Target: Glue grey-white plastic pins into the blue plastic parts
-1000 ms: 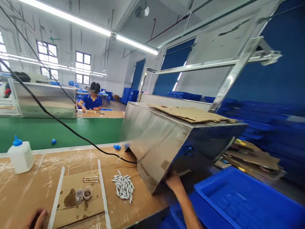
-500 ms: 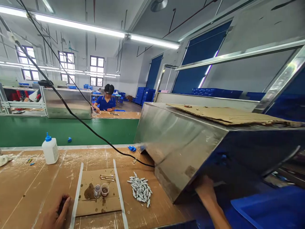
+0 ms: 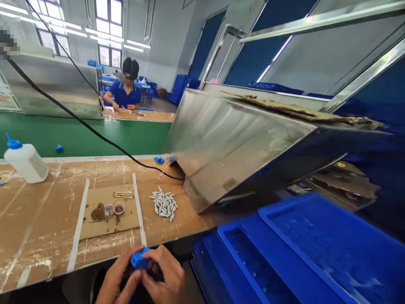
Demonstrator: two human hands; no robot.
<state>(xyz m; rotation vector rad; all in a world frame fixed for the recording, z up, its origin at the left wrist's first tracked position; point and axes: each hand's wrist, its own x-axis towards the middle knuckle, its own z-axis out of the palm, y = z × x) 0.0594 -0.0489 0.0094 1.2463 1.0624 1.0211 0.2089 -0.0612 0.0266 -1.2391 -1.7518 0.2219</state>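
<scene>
A small blue piece (image 3: 139,258) is held between my left hand (image 3: 117,276) and my right hand (image 3: 167,274), just off the table's front edge. Fingers of both hands are closed on it; the space below it between the palms is dark. Beyond them on the table lies a cardboard sheet (image 3: 107,228) between two white tape strips, bearing two small round cups (image 3: 119,208) and several cotton swabs (image 3: 123,194). To its right is a pile of small grey-white pieces (image 3: 163,204).
A white bottle with a blue cap (image 3: 27,162) stands at left. A metal housing (image 3: 221,147) sits at back right, with a black cable (image 3: 95,133) running to it. Blue trays (image 3: 316,236) fill the lower right. Across the green surface (image 3: 139,137) a person (image 3: 126,95) sits working.
My right hand has come out from under the metal housing, and both hands now meet at the table's front edge around the blue piece. The view has tilted down and turned right.
</scene>
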